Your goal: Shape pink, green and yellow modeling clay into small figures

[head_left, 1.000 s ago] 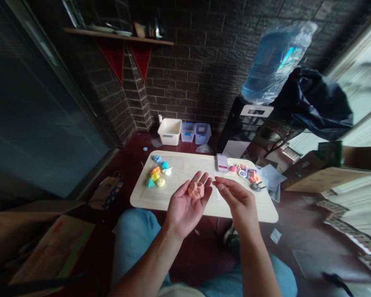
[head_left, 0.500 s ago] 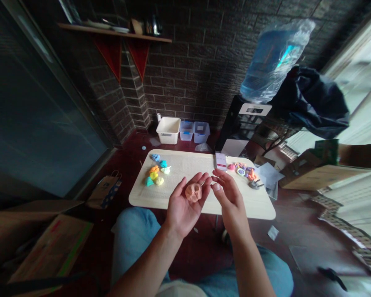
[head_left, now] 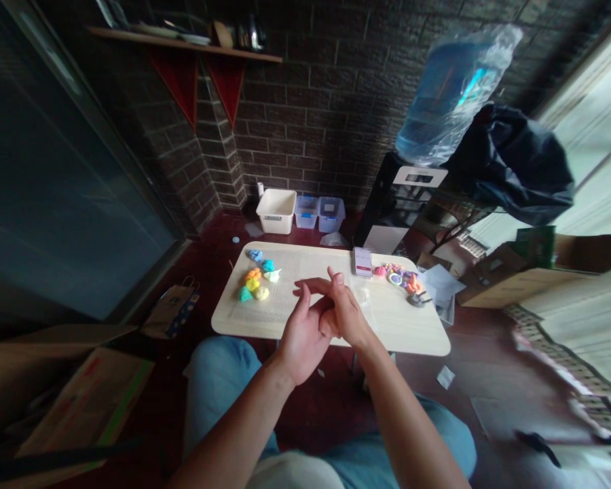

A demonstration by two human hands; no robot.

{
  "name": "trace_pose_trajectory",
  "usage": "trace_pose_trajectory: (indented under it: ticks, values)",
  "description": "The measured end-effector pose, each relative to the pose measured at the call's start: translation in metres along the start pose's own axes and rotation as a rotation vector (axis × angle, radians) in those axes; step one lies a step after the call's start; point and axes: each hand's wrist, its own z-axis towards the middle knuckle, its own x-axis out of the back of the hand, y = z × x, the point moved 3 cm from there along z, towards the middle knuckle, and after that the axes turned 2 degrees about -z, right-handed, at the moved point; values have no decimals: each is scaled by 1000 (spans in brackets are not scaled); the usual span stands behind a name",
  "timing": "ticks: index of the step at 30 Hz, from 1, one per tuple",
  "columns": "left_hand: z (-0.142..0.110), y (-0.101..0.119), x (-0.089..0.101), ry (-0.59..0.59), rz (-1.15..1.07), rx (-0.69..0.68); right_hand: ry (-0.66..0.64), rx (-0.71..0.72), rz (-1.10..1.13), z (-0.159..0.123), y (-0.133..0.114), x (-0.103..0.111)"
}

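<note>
A peach lump of modelling clay (head_left: 328, 324) sits between my two palms over the table's front edge, mostly covered, with only a small part showing. My left hand (head_left: 305, 339) lies beneath it, palm up, thumb raised. From above, my right hand (head_left: 345, 307) presses onto the clay, its fingers reaching across the left ones. Beyond on the left of the table are several soft clay lumps (head_left: 254, 274) in blue, orange, yellow, green and white. At the right, small coloured clay pieces (head_left: 413, 284) lie grouped, among them a grey one (head_left: 417, 299).
The pale table (head_left: 417, 339) stands before my knees. A phone (head_left: 362, 262) lies at its back edge. Behind are a white bin (head_left: 276, 212), clear bluish boxes (head_left: 330, 215) and a water dispenser (head_left: 402, 204). Cardboard boxes (head_left: 86, 407) stand at left and right.
My right hand has moved left and come down onto the clay in my left palm. The clay, fully in sight before, is now mostly covered. The view has shifted slightly.
</note>
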Motion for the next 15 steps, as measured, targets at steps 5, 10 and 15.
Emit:
trace_pose_trajectory:
  ticks: [5, 10, 15]
  values:
    - [-8, -5, -5, 76, -56, -22, -21, 27, -97, -4, 12, -4]
    - [-16, -12, -7, 125, 0, -76, 35, 75, -178, -12, 9, -8]
    - [-21, -19, -7, 209, 66, -106, 139, 170, -247, -19, -2, -12]
